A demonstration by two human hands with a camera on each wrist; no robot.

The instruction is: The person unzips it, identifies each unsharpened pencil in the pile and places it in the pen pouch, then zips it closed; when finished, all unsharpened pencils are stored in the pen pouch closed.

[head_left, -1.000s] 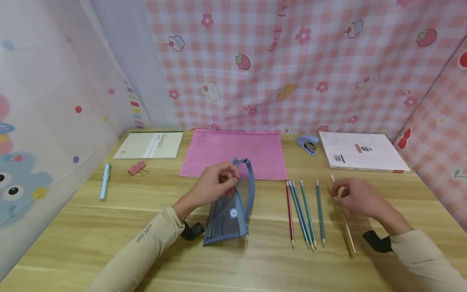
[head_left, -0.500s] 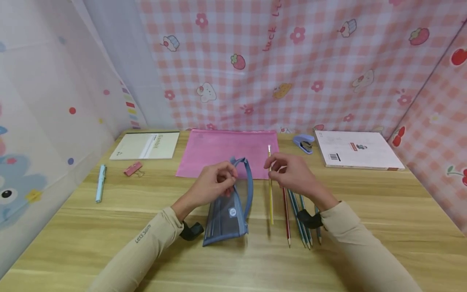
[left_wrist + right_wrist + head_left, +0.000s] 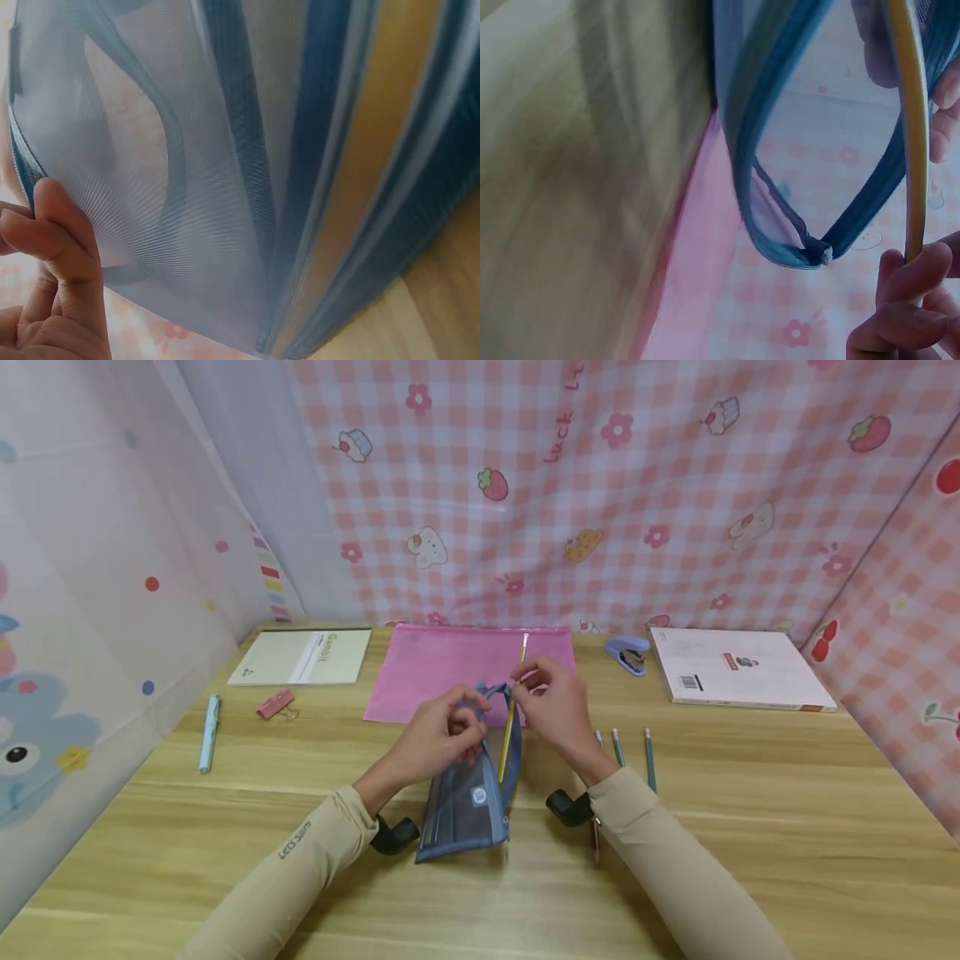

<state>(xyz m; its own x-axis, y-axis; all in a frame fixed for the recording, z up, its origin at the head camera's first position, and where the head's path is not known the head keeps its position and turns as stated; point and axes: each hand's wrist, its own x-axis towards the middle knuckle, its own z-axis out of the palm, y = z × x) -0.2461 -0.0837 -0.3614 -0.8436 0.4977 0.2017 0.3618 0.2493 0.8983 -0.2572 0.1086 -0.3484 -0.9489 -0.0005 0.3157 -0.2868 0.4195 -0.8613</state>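
Pinching the yellow pencil (image 3: pixel 511 727), the right hand (image 3: pixel 553 706) had its tip entering the blue mesh pencil case (image 3: pixel 468 797), whose mouth the left hand (image 3: pixel 438 739) gripped open at desk (image 3: pixel 750 827) centre. Insertion was underway; pushing lengthwise seemed needed. Remaining pencils (image 3: pixel 630 752) lay at 3 o'clock.

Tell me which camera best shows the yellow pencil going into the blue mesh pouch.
The head view: the whole yellow pencil, pinched by the right hand, slants into the blue mesh pouch. The right wrist shows only a close shaft section; the left wrist a blurred yellow band behind mesh.
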